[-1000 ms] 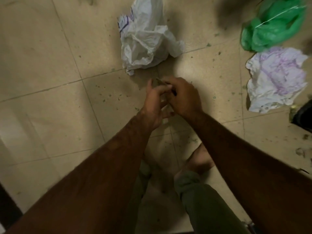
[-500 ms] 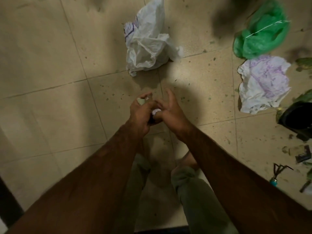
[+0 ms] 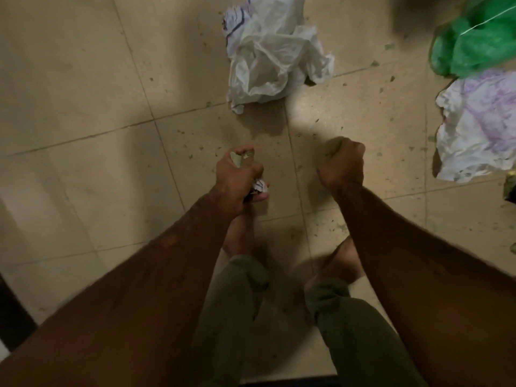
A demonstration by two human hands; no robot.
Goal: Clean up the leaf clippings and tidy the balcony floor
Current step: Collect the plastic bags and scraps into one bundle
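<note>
Tiled floor is seen flecked with bits; clippings are gripped in the left hand, the right hand is fisted on nothing visible; much is judged undone.

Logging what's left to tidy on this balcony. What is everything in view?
floor tiles: many, beige, all around
leaf bits: many, green, scattered on the tiles
white bag: 1, white, crumpled, top centre
green bag: 1, green, top right
crumpled wrap: 1, white and purple, right, below the green bag
dark object: 1, blackish, right edge, cut off
leaf clippings: few, pale green, in the left hand
white scrap: 1, white, low in the same hand
trousers: 1, olive, bottom centre
feet: 2, bare, below the hands
left hand: 1, grips clippings and scrap
right hand: 1, curled fist, nothing seen in it
</note>
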